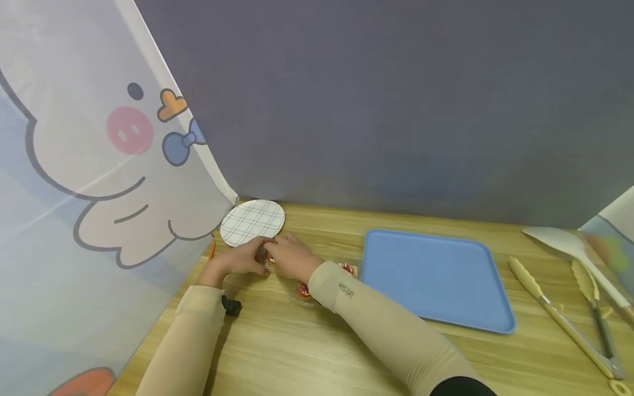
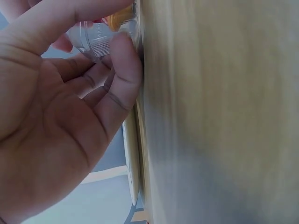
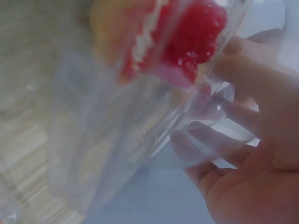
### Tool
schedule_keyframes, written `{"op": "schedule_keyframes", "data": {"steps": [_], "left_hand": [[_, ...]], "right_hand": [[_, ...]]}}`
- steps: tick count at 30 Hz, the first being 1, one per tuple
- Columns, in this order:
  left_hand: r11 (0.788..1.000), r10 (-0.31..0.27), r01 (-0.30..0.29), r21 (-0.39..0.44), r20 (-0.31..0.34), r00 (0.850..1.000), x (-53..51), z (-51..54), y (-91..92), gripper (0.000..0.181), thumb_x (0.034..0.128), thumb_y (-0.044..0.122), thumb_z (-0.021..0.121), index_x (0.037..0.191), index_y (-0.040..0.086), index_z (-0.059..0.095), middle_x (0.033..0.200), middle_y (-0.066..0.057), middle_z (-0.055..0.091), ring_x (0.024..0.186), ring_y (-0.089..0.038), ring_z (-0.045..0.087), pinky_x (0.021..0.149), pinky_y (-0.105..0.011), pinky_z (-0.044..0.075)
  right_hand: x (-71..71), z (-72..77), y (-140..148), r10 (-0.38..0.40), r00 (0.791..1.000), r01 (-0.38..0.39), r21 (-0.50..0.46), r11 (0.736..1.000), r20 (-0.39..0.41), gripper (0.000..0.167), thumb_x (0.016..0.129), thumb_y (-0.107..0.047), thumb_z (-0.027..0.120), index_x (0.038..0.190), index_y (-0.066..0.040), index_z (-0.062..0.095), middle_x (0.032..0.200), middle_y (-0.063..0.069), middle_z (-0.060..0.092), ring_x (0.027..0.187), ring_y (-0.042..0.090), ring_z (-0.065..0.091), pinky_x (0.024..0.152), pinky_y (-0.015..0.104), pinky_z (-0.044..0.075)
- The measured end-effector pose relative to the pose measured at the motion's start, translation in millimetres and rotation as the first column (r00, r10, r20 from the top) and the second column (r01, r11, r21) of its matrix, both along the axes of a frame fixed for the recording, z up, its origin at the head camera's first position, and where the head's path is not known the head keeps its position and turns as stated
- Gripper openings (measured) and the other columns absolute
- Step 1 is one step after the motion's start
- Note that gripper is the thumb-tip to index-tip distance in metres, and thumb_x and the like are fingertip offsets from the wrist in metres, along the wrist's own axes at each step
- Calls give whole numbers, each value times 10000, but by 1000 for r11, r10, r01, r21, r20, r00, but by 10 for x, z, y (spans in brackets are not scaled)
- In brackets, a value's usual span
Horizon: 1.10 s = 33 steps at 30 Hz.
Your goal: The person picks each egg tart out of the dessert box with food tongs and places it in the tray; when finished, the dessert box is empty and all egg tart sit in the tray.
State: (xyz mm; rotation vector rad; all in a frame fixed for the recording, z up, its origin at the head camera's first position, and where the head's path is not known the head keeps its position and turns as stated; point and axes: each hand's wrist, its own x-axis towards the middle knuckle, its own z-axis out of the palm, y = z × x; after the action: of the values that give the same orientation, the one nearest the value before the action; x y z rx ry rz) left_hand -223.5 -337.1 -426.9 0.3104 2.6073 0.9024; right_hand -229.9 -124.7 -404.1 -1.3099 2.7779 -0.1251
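Note:
A small clear plastic package (image 1: 271,262) with an orange and red tart-like treat inside sits on the table between both hands. My left hand (image 1: 242,257) curls its fingers round its left side; in the left wrist view its ribbed clear wall (image 2: 99,45) lies between finger and thumb. My right hand (image 1: 293,258) grips it from the right, partly covering it. Two similar red-topped packaged treats lie under and beside my right forearm, one nearer treat (image 1: 305,290) and one farther treat (image 1: 348,269). A red treat (image 3: 196,39) behind clear plastic fills much of the right wrist view, blurred.
A white plate (image 1: 253,222) with a checked pattern lies behind the hands. To the right is a blue tray (image 1: 431,278); farther right lie tongs (image 1: 559,319) and a pale spatula-like utensil (image 1: 562,240). A printed curtain (image 1: 124,220) borders the left, a grey panel (image 1: 396,110) the back.

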Motion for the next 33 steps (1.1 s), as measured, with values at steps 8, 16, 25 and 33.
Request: {"op": "schedule_keyframes", "data": {"steps": [8,16,25,33], "left_hand": [[1000,11,-11,24,18,1000,23,-6,-15,894,837,172,876,1573,19,392,1170,-130,546,957,-243,515,798,-369,454],[1000,6,-6,12,19,1000,11,-6,-14,740,827,170,882,1424,22,469,1085,-126,561,920,-237,534,794,-364,467],[1000,23,-24,17,62,998,11,6,-2,742,831,176,893,1408,33,450,1118,-122,565,948,-236,540,804,-348,478],[998,31,-36,48,100,995,11,16,3,676,836,180,890,1332,71,444,973,-83,557,857,-223,522,747,-352,458]], "right_hand": [[-15,8,-10,-27,995,29,-22,999,94,618,1008,-334,757,1571,-243,521,1546,2,595,1379,241,546,1170,345,485],[-94,13,32,3,988,12,-94,996,152,636,1002,-302,744,1587,-207,515,1571,33,588,1480,206,536,1352,426,269],[-233,54,94,45,929,59,-266,962,368,574,988,-251,766,1526,-162,587,1429,33,705,1346,235,635,1257,453,392],[-355,45,190,62,789,225,-382,896,612,590,1001,-309,710,1539,-129,548,1528,168,614,1399,343,604,1164,516,506]]}}
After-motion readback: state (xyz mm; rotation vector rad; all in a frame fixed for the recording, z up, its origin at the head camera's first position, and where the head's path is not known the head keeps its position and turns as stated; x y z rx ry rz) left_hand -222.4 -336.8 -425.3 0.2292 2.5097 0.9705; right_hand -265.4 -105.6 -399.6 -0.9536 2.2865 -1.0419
